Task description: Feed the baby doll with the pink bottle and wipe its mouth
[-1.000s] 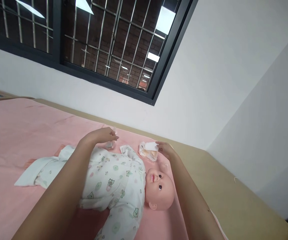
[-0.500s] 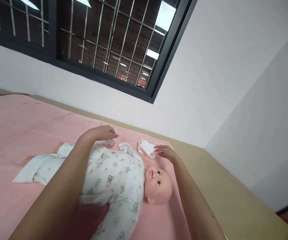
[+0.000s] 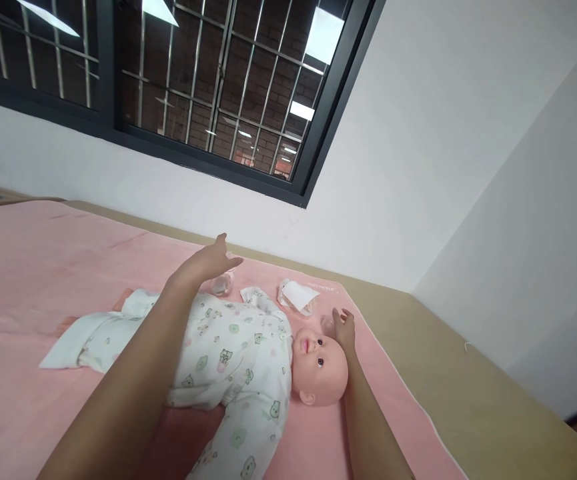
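Note:
A bald baby doll [image 3: 321, 373] in a white printed outfit [image 3: 238, 353] lies on its back across a pink mat [image 3: 93, 247]. My left hand [image 3: 213, 259] reaches over the doll's body, thumb and finger spread apart. Close below that hand is a clear rounded container [image 3: 222, 285], partly covered by the hand. Beyond the doll's head, my right hand [image 3: 345, 328] has its fingers bent and apart. Right beside these fingers sits a small clear cup-like piece [image 3: 327, 325]; whether they touch it I cannot tell. A white pad on crinkled clear wrapping [image 3: 298, 295] lies between my hands.
The mat covers a tan surface [image 3: 418, 353] that shows along the back and right. Behind it rises a white wall [image 3: 368, 200] with a dark-framed, barred window [image 3: 208, 153]. The doll's sleeve [image 3: 248, 427] stretches toward me.
My right hand has come away from the white pad toward me, down beside the doll's head and the small clear piece. My left hand's fingers have spread. The view has shifted slightly.

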`<state>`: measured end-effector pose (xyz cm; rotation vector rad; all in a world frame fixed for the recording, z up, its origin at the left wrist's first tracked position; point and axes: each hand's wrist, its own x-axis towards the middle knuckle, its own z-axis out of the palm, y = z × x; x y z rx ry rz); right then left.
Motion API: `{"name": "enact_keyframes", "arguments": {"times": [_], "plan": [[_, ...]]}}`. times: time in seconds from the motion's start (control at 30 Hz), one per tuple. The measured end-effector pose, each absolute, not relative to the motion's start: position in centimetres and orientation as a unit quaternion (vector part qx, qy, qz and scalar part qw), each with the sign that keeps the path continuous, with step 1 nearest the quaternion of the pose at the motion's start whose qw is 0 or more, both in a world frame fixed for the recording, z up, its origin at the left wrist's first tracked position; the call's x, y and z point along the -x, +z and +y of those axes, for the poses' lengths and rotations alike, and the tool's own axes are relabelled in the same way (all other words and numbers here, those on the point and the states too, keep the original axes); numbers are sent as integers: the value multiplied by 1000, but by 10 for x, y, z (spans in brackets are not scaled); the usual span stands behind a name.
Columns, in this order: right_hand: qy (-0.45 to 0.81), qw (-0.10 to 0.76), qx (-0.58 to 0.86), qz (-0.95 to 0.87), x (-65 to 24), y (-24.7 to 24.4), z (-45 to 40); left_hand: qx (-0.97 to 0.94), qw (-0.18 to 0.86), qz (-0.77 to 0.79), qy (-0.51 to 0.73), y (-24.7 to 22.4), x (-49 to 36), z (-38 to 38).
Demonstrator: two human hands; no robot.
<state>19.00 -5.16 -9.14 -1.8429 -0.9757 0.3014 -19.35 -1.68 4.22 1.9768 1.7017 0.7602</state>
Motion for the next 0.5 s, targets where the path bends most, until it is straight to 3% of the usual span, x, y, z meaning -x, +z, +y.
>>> {"name": "enact_keyframes", "arguments": {"times": [0.3,0.4,0.5], "plan": [[140,431,777,-438,-191,-102,-59,-705,78,583,396,72,174,-64],[149,408,789,-434,-190,-101,-59,-709,35,609,354,66,167,-43],[151,390,790,-448,-190,-99,-60,-701,76,651,283,41,171,-4]]}}
